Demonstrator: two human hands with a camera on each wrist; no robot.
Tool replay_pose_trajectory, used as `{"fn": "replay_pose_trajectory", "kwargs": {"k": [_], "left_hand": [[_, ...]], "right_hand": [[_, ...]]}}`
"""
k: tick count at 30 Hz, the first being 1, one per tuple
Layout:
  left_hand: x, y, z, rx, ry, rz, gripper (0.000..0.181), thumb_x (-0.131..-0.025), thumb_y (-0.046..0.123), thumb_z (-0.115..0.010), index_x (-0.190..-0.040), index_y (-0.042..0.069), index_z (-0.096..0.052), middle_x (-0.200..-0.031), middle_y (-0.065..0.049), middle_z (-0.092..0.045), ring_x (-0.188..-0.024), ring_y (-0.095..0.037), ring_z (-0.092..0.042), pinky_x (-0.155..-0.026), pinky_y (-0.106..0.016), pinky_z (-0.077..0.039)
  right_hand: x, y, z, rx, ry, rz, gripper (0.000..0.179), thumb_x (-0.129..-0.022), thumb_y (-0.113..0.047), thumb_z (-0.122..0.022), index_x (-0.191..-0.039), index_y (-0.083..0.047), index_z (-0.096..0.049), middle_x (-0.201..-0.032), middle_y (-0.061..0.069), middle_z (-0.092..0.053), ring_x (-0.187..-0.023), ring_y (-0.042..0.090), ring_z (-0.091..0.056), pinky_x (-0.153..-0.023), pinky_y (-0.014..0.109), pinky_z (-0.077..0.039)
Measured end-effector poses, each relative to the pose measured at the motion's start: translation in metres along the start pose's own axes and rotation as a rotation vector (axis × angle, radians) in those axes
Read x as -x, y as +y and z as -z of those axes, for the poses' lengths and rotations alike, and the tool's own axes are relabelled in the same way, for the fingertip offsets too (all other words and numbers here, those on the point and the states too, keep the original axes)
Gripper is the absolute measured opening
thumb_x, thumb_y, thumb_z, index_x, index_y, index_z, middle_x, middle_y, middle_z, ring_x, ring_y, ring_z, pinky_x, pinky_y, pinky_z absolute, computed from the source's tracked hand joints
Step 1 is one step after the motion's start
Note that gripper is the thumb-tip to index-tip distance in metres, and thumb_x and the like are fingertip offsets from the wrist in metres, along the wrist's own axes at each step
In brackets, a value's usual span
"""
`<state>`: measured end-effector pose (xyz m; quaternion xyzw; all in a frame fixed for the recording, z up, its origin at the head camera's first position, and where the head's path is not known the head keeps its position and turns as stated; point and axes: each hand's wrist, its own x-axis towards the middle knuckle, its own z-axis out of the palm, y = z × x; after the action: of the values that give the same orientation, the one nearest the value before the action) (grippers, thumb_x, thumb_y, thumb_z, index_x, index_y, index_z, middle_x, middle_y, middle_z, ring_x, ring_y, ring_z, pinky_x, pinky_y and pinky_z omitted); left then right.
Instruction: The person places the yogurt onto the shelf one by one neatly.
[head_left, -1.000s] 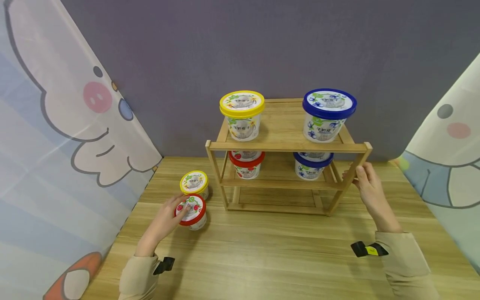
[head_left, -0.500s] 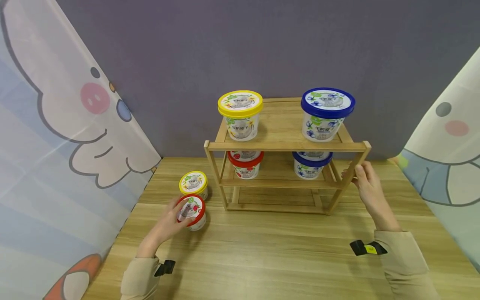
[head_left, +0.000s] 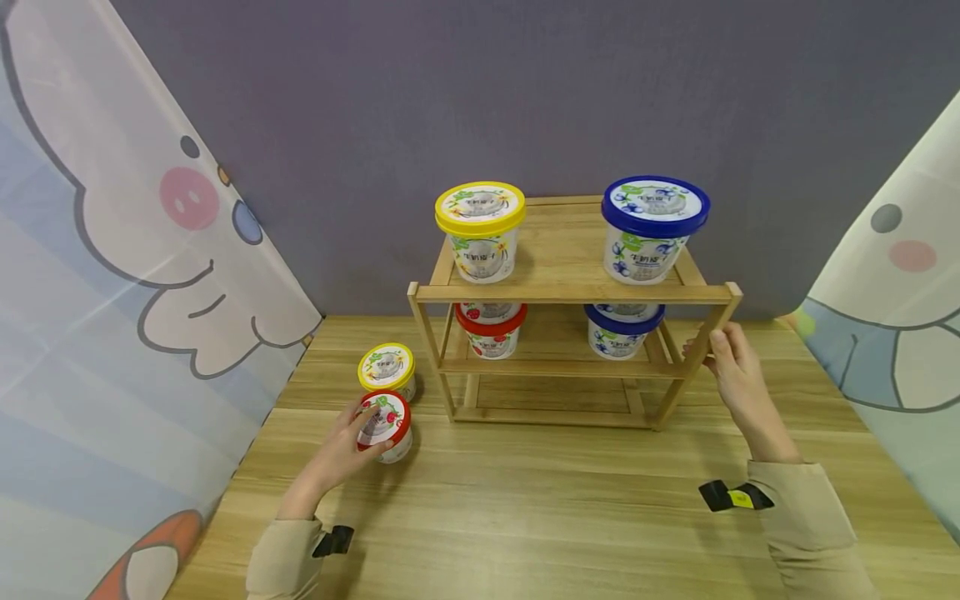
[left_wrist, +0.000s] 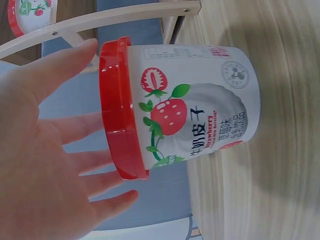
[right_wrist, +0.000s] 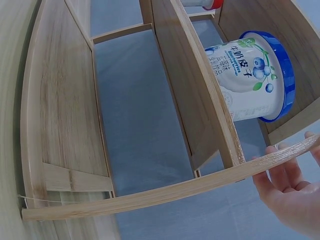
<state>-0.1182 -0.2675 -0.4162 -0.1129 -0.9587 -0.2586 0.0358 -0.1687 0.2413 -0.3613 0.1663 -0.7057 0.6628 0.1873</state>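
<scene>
A small tub with a red lid and strawberry print (left_wrist: pixel 190 107) stands on the wooden table, in front of a yellow-lidded tub (head_left: pixel 387 365). At its lid is my left hand (head_left: pixel 341 450), fingers spread and thumb beside the rim; whether they touch it I cannot tell. My right hand (head_left: pixel 738 379) grips the right front post of the wooden rack (head_left: pixel 573 293), with the fingertips curled behind the post (right_wrist: pixel 200 182) in the right wrist view. The top shelf bears a yellow-lidded tub (head_left: pixel 482 232) and a blue-lidded tub (head_left: pixel 651 229).
On the middle shelf stand a red-lidded tub (head_left: pixel 492 332) at left and a blue-lidded blueberry tub (head_left: pixel 621 332) at right, partly hidden by the top shelf. A grey wall (head_left: pixel 360 150) rises behind. Cartoon-print curtains (head_left: pixel 97 317) flank the table (head_left: pixel 510 517).
My left hand has shifted slightly, its thumb coming off the lid's top to the front of the rim. My right hand keeps its hold on the rack.
</scene>
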Motion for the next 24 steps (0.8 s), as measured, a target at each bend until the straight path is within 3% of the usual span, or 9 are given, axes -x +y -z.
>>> {"fn": "replay_pose_trajectory", "kwargs": {"k": [9, 17, 24], "left_hand": [[0.000, -0.003, -0.005, -0.024, 0.044, -0.012, 0.058, -0.075, 0.021, -0.070, -0.119, -0.009, -0.048, -0.131, -0.034, -0.029, -0.118, -0.049, -0.029, -0.090, -0.058, -0.030], [0.001, 0.004, -0.007, -0.063, 0.084, -0.002, 0.056, -0.075, 0.022, -0.071, -0.115, -0.011, -0.051, -0.127, -0.037, -0.032, -0.115, -0.051, -0.031, -0.088, -0.059, -0.031], [0.000, 0.010, -0.011, -0.142, 0.109, 0.041, 0.055, -0.074, 0.028, -0.071, -0.112, -0.008, -0.055, -0.126, -0.035, -0.034, -0.110, -0.049, -0.037, -0.085, -0.057, -0.034]], "right_hand": [[0.000, 0.000, 0.000, 0.029, -0.003, -0.008, 0.017, -0.096, -0.017, -0.032, -0.106, -0.016, -0.047, -0.093, 0.001, -0.053, -0.083, 0.005, -0.054, -0.075, 0.010, -0.041], [-0.001, 0.000, 0.000, 0.001, -0.009, -0.016, 0.017, -0.096, -0.017, -0.032, -0.105, -0.013, -0.046, -0.092, 0.001, -0.052, -0.084, 0.005, -0.055, -0.077, 0.011, -0.040], [0.000, 0.000, 0.000, 0.050, -0.004, -0.022, 0.017, -0.096, -0.018, -0.032, -0.106, -0.016, -0.046, -0.093, 0.000, -0.051, -0.083, 0.004, -0.054, -0.076, 0.010, -0.040]]}}
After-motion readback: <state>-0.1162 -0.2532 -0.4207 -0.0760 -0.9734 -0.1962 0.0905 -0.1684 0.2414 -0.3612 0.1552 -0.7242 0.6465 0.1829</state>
